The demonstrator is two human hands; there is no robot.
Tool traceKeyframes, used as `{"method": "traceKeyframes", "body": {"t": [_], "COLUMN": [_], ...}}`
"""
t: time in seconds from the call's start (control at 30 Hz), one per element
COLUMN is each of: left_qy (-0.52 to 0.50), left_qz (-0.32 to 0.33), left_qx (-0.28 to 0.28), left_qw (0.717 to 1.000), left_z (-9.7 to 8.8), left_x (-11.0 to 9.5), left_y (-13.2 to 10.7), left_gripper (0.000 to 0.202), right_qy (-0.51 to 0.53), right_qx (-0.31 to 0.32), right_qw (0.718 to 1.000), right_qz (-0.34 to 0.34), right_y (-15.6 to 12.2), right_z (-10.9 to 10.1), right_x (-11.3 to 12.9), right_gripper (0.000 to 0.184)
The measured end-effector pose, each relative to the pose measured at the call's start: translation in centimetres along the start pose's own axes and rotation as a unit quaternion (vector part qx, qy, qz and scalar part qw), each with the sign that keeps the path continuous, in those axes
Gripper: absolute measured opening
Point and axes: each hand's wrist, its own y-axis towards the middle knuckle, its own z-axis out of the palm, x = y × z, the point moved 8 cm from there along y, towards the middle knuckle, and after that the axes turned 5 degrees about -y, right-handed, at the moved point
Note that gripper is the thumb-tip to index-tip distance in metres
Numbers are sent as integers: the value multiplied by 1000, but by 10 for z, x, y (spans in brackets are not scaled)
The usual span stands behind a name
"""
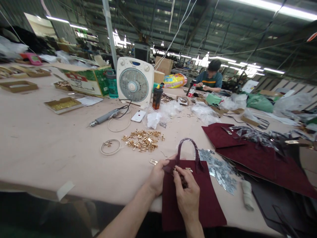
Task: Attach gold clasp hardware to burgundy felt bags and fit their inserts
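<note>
We've got a maroon bag [198, 198] lying flat at the near edge of the table [49, 148], centre-right, its bottom edge hanging over the table rim. Its looped handle [188, 142] points to the far side.

Our left hand [157, 177] is curled shut on the bag's top left corner, thumb on top, by the handle base. Our right hand [187, 195] sits on the bag just right of it. Its thumb & forefinger are pinched tight on a small gold fitting [182, 170] at the top edge, other fingers folded in.

A single gold plate [153, 162] lies on the table just left of the left hand.

- Far-left of the bag: a pile of gold hardware [142, 140], w/ a white cord loop [110, 147] left of it.
- Right of the handle: a heap of silver plates [220, 172], touching the bag's top right corner.
- Near-right: a white roll [247, 195].
- Further right: a stack of maroon panels [260, 158].
- Far side: an electric screwdriver [104, 117], a white phone [138, 116] & a box fan [135, 81].

A co-worker [210, 79] sits well apart at the far end, hands on their own work.
</note>
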Motion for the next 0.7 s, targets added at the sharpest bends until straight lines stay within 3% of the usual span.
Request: {"method": "traceKeyframes", "body": {"t": [0.57, 0.7], "left_qy": [48, 34], "left_qz": [50, 43], "left_qx": [12, -2], "left_qw": [998, 999], "left_z": [-1, -4], "left_x": [-3, -2], "left_y": [-2, 1], "left_gripper": [55, 60], "right_qy": [-1, -16], "right_qx": [20, -2], "right_qw": [1000, 1000], "right_qz": [-22, -24], "right_y": [6, 4], "right_z": [8, 7], "right_x": [0, 2], "right_gripper": [23, 26]}}
